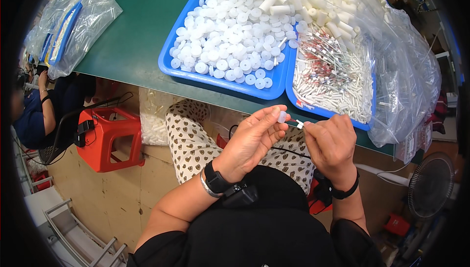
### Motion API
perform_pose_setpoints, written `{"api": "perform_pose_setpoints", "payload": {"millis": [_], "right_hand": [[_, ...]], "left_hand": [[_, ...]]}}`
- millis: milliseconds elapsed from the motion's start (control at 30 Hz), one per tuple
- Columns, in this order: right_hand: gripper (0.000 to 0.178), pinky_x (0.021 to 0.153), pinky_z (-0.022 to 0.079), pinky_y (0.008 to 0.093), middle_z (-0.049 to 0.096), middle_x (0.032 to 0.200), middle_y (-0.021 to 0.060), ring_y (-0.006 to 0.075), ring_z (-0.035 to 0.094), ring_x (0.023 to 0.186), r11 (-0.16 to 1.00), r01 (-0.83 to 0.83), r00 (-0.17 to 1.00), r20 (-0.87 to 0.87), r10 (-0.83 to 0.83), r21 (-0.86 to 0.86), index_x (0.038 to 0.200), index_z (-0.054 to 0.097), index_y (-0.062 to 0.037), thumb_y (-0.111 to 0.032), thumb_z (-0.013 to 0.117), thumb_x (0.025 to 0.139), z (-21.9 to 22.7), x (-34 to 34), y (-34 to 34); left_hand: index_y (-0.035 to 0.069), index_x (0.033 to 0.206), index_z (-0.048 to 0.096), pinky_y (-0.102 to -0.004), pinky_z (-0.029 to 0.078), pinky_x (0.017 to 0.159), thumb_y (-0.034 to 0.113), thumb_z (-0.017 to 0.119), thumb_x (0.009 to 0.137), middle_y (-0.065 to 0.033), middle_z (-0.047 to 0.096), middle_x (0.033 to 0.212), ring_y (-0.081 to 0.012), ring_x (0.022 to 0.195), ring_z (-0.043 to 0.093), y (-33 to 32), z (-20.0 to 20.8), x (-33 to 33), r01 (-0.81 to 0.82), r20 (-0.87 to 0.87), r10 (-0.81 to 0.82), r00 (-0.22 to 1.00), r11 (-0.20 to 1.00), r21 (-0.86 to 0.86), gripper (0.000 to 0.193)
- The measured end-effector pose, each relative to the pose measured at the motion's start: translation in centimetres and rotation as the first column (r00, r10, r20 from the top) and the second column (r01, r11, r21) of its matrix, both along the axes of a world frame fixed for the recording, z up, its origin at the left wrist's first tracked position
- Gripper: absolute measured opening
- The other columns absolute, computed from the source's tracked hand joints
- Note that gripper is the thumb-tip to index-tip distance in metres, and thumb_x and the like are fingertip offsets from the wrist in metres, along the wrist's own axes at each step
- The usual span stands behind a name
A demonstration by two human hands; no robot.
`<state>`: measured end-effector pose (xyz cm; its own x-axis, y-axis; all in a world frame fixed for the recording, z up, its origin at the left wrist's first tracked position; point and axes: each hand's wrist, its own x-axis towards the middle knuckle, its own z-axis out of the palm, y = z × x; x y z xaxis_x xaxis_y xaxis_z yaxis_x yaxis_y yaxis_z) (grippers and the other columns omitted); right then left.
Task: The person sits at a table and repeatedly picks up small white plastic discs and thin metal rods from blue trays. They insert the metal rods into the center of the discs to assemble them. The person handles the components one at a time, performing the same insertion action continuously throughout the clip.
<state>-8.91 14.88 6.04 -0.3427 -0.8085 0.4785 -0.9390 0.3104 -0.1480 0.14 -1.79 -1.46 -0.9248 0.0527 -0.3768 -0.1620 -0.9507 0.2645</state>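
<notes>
- The person's left hand (257,137) is pinching a small, translucent white, rounded plastic piece (282,116) between thumb and forefinger; its other fingers are curling loosely.
- The right hand (333,147) is closing thumb and forefinger on one end of a small white connector-like part (300,125); its palm is facing away, so I cannot tell whether anything else is sitting inside.
- A thin red wire (293,120) is spanning the short gap between the two pieces, all hanging over the lap, just off the dark green tabletop (129,32).
- Uneven pulling could be straining the wire, since each end is depending on a separate fingertip grip.
- A slipping pinch could be dropping the smooth rounded piece onto the heart-patterned white trousers (188,132) or the tan floor (120,198), because no tray is lying beneath it.
- Careless reaching could be snagging the red-wired white parts (325,56), which are lying tangled in the right-hand blue plastic tray (323,113).
</notes>
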Motion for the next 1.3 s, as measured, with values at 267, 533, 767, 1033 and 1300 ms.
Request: {"api": "perform_pose_setpoints", "payload": {"millis": [267, 533, 767, 1033, 1300], "right_hand": [[0.012, 0.057, 0.036, 0.0350, 0.058, 0.069, 0.0052, 0.0208, 0.052, 0.059, 0.998, 0.062, 0.980, 0.191, -0.059, -0.008, 0.090, 0.065, -0.0032, 0.000, 0.071, 0.080, -0.9, 0.6, -0.4], [0.004, 0.055, 0.040, 0.0330, 0.060, 0.066, 0.0066, 0.0207, 0.053, 0.055, 0.877, 0.472, 0.084, 0.995, 0.049, -0.083, 0.089, 0.065, -0.0017, -0.005, 0.067, 0.089, -2.4, 2.1, -1.0], [0.004, 0.054, 0.040, 0.0341, 0.063, 0.065, 0.0043, 0.0222, 0.054, 0.054, 0.945, 0.305, 0.783, 0.596, -0.179, -0.117, 0.087, 0.065, -0.0053, -0.006, 0.069, 0.087, -4.0, 2.2, -0.6], [0.005, 0.054, 0.041, 0.0334, 0.067, 0.070, 0.0060, 0.0225, 0.055, 0.053, 0.968, 0.209, 0.852, 0.512, -0.112, -0.137, 0.087, 0.064, -0.0042, -0.006, 0.069, 0.088, -3.4, 1.6, -1.0], [0.013, 0.057, 0.047, 0.0231, 0.071, 0.077, 0.0046, 0.0058, 0.062, 0.066, 0.974, 0.227, 0.406, 0.907, -0.116, 0.023, 0.097, 0.067, 0.0003, -0.011, 0.061, 0.098, -1.9, 0.3, 0.0]], "left_hand": [[-0.002, 0.127, 0.055, -0.0256, 0.053, 0.087, 0.019, 0.058, 0.101, -0.0061, 0.066, 0.104, -0.0105, 0.091, 0.064, 1.4, 0.8, 0.1, 0.019, -0.048, -0.022, 0.999, 0.998, -0.060, 0.033], [-0.002, 0.132, 0.053, -0.0303, 0.051, 0.086, 0.032, 0.050, 0.104, -0.0061, 0.064, 0.106, -0.0117, 0.098, 0.060, 1.9, 0.3, 0.6, 0.091, -0.116, -0.114, 0.987, 0.978, -0.190, 0.044], [-0.001, 0.134, 0.052, -0.0320, 0.051, 0.090, 0.032, 0.048, 0.105, -0.0057, 0.062, 0.116, -0.0128, 0.104, 0.060, 2.2, 0.3, 0.3, 0.109, -0.041, -0.119, 0.992, 0.975, -0.195, 0.044], [-0.001, 0.135, 0.053, -0.0293, 0.051, 0.090, 0.033, 0.049, 0.105, -0.0081, 0.062, 0.125, -0.0108, 0.105, 0.060, 2.5, 0.4, 0.4, 0.046, -0.018, -0.057, 0.998, 0.924, -0.379, 0.045], [0.000, 0.132, 0.055, -0.0244, 0.052, 0.083, 0.031, 0.050, 0.105, -0.0067, 0.066, 0.112, -0.0094, 0.097, 0.062, 1.7, 0.3, 0.6, 0.011, -0.051, -0.037, 0.998, 0.897, -0.441, 0.042]]}}
